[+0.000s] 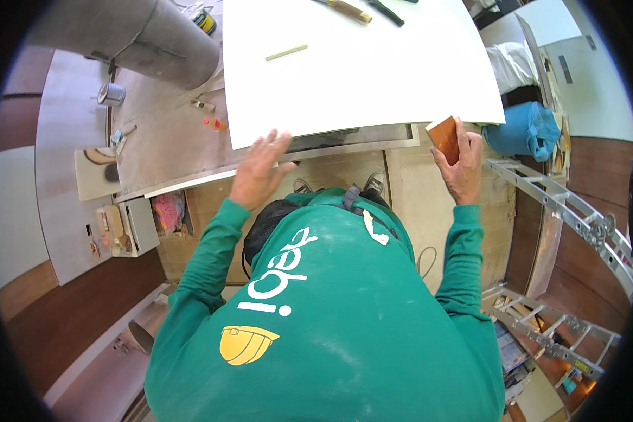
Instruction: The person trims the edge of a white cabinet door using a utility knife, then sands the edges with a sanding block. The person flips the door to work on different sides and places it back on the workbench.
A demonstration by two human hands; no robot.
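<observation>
A large white panel (359,77) lies in front of me with its near edge toward my body. My right hand (458,165) is closed around a sanding block (444,138), reddish-brown on its face and pale along one edge, just off the panel's near right corner. At the near left part of the panel, my left hand (261,169) has its fingers spread and holds nothing. Whether its fingertips touch the panel I cannot tell. A thin pale strip (286,53) lies on the panel. Farther back are a wooden-handled tool (348,10) and a dark-handled tool (387,13), both partly cut off.
Left of the panel is a dusty brown worktop (169,151) with a metal can (111,94) and a grey duct (155,42). A blue bag (524,130) sits at the right. Aluminium ladders (570,204) stand along my right side. A cable (427,260) loops on the floor.
</observation>
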